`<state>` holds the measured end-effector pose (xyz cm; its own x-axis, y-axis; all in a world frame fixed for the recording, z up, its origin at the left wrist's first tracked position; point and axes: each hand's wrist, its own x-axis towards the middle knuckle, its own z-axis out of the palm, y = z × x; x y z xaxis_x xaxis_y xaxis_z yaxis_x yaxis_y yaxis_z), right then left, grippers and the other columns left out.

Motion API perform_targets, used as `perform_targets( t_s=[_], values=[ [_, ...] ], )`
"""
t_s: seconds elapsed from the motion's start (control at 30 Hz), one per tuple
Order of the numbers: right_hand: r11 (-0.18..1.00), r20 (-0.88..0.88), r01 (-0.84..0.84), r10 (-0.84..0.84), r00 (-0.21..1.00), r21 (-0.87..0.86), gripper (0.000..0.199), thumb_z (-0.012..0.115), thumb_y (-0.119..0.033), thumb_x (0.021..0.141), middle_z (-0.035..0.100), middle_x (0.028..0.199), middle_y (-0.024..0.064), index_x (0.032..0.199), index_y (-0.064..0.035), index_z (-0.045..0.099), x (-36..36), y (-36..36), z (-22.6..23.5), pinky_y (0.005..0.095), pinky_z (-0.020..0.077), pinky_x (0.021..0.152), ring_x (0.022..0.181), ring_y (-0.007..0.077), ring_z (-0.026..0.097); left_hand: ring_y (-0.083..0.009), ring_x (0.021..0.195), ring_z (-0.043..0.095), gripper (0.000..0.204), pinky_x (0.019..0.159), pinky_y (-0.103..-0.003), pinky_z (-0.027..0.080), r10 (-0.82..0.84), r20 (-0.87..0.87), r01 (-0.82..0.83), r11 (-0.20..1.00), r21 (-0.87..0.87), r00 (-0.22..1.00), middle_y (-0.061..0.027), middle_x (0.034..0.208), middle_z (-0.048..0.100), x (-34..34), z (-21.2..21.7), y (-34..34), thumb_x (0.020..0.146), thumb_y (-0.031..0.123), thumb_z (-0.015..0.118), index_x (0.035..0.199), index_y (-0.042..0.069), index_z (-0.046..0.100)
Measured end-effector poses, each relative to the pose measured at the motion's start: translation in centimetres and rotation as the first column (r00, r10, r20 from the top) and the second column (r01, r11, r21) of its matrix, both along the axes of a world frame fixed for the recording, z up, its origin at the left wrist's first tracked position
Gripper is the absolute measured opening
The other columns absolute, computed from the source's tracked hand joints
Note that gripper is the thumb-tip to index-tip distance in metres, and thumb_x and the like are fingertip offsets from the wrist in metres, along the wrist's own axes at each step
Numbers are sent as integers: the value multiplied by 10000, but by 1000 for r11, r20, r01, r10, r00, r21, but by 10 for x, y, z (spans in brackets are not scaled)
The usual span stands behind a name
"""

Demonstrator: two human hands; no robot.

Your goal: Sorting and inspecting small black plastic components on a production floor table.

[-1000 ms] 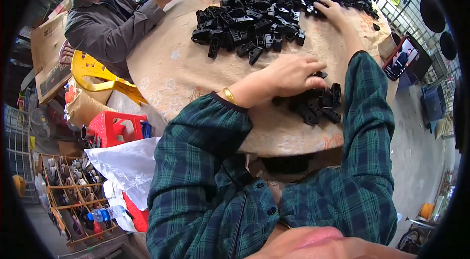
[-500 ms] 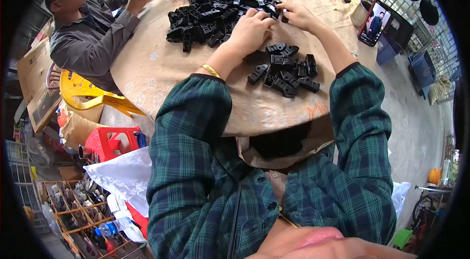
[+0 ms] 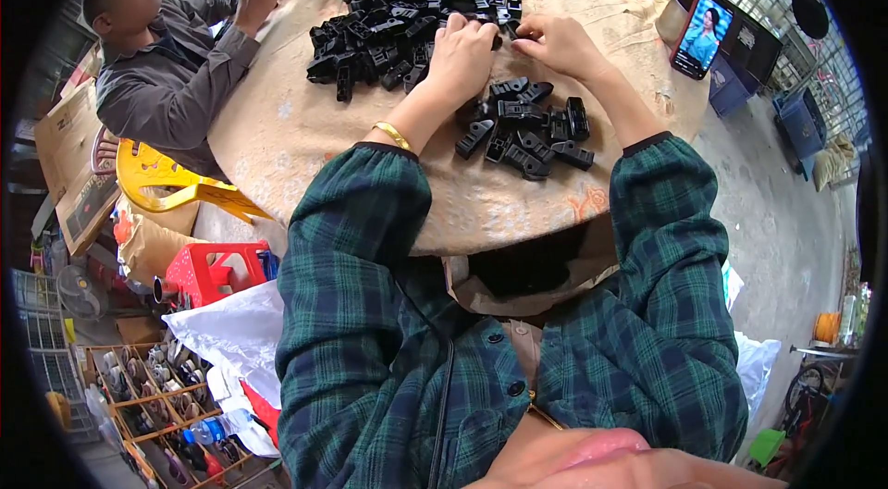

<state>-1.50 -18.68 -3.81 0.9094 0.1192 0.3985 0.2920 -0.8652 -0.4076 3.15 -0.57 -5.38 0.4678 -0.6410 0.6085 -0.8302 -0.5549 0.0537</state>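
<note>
Both my hands meet over the round cloth-covered table (image 3: 314, 142), at the near edge of a big heap of black plastic parts (image 3: 407, 12). My left hand (image 3: 462, 56) is closed, its fingers curled around a small black plastic part (image 3: 505, 34) that shows only in part between the hands. Thumb and fingers of my right hand (image 3: 564, 47) are pinched together beside that part; what they grip is too small to make out. Just below my hands lies a smaller pile of similar black parts (image 3: 528, 131), some overlapping.
Across the table's left side sits a person (image 3: 166, 73) with hands together near the heap. A lit phone (image 3: 703, 36) leans by the right edge. An open box or bag (image 3: 481, 297) is under the near edge. A yellow chair (image 3: 153, 179) and red stool (image 3: 213, 272) stand left.
My right hand has lowered slightly and come closer to my left hand, its fingers now more pinched. The view has shifted a little. The phone's picture has changed.
</note>
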Motion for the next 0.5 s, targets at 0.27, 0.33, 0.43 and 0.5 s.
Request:
perform_targets(
  t_s=[0.27, 0.33, 0.43, 0.5],
  values=[
    [742, 86, -165, 144, 986, 649, 265, 505, -76, 788, 618, 861, 59, 1037, -47, 589, -7, 10, 11, 232, 474, 675, 755, 123, 574, -234, 801, 560, 269, 732, -313, 453, -213, -324, 92, 932, -351, 922, -121, 887, 591, -12, 24, 6, 720, 25, 591, 979, -8, 526],
    [655, 79, -249, 277, 957, 714, 287, 457, -34, 823, 598, 862, 14, 1078, -58, 587, -13, 18, 18, 206, 455, 631, 734, 61, 524, -124, 708, 565, 283, 628, -216, 462, -374, -658, -54, 845, -533, 653, -83, 897, 594, -8, 24, 4, 754, 54, 642, 997, -32, 524],
    [641, 143, -313, 304, 942, 701, 246, 452, -51, 870, 597, 819, 8, 1075, -45, 588, -18, 29, 21, 202, 453, 587, 686, 52, 513, -96, 663, 526, 334, 596, -199, 443, -772, -624, -308, 569, -762, 118, -46, 820, 596, -11, 30, 6, 776, 20, 622, 1085, -46, 517],
    [610, 226, -311, 214, 950, 729, 207, 491, -101, 883, 599, 768, 8, 1052, -50, 601, -21, 33, 23, 193, 451, 551, 627, 51, 513, -98, 676, 537, 326, 608, -201, 453, -815, -572, -314, 522, -793, 89, -52, 833, 595, -13, 28, 7, 786, 13, 608, 1093, -43, 515]
  ],
)
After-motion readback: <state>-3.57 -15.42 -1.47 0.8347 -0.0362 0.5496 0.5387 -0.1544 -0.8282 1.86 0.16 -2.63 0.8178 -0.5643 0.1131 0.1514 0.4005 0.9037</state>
